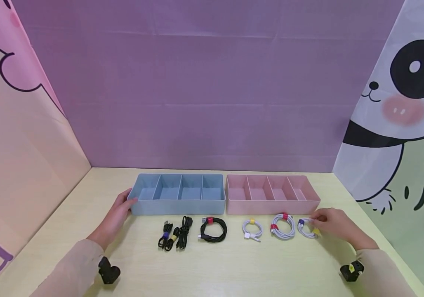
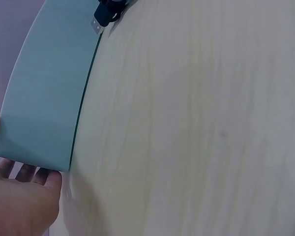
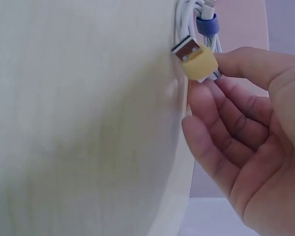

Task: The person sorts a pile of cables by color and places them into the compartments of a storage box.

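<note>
A blue compartment box (image 1: 177,207) stands at the back of the table. My left hand (image 1: 117,216) grips its left end, thumb at the rim by the front corner and fingers against the end wall; the left wrist view shows the fingertips (image 2: 27,172) there. At the right, my right hand (image 1: 332,225) pinches a coiled white USB cable (image 1: 306,233) between thumb and index finger, close to its yellow tie (image 3: 200,64). That cable also wears a blue tie (image 3: 208,25). Whether the coil is fully off the table cannot be told.
A pink compartment box (image 1: 273,207) adjoins the blue one. In front lie a white coil with a yellow tie (image 1: 252,229), a white coil with red ties (image 1: 283,227), a black coil with a red tie (image 1: 213,231) and several bundled black cables (image 1: 184,233). A purple backdrop (image 1: 212,90) rises behind.
</note>
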`<state>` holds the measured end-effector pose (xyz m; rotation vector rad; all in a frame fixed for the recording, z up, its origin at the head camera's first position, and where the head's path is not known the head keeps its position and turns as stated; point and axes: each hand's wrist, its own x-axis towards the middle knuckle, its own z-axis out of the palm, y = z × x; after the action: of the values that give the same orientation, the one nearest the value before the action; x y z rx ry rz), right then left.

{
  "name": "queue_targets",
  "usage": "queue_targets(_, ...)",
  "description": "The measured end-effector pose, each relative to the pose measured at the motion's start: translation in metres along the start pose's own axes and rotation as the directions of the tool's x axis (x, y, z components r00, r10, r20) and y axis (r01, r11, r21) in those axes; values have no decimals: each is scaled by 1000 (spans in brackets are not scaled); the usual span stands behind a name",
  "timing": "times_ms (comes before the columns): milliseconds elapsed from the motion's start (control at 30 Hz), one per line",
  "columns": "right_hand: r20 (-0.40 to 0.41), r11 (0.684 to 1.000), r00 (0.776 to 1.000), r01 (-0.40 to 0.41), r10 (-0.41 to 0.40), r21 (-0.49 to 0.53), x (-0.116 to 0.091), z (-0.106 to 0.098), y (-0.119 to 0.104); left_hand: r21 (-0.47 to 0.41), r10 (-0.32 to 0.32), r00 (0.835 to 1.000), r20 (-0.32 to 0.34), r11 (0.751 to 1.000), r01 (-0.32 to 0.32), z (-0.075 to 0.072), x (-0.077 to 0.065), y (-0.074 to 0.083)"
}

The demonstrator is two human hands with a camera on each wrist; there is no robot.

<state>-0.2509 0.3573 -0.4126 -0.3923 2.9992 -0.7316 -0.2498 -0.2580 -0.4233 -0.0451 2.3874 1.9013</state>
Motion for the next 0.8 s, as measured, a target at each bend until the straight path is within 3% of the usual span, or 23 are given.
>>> queue_targets(333,43,989,999,-38,32,143,-5,-6,-1,-22,-3,999,37,1000,4,-2,1,0)
queue_targets(800,53,980,999,-2,-9,199,-3,-12,1,-9,-25,998,60,1000,26,-3,4,1)
